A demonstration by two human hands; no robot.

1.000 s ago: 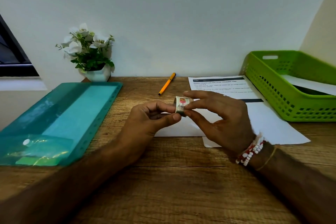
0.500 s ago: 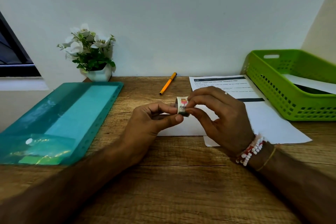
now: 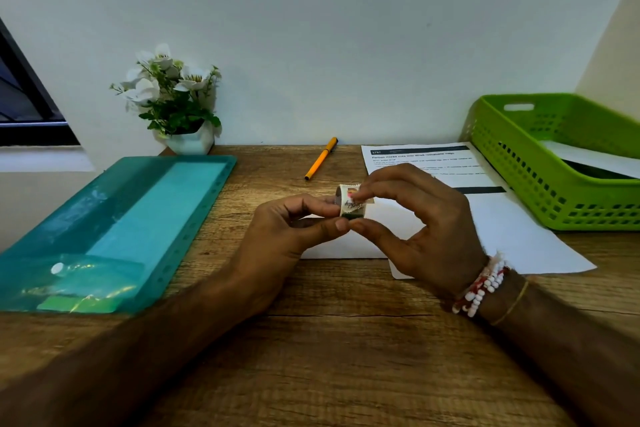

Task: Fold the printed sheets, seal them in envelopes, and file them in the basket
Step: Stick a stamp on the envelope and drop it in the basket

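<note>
A small roll of patterned tape is held above the middle of the wooden desk. My left hand pinches it from the left between thumb and fingers. My right hand pinches it from the right, fingertips on top of the roll and thumb beneath. Under the hands lies a white envelope. A printed sheet lies beyond it, reaching to the right. The green basket stands at the right edge with a white envelope inside.
A teal plastic folder lies on the left of the desk. An orange pen lies at the back centre. A white pot of flowers stands against the wall at the back left.
My right fingers have curled more tightly over the top of the tape roll and lifted it slightly. The left hand keeps its pinch in the same place.
</note>
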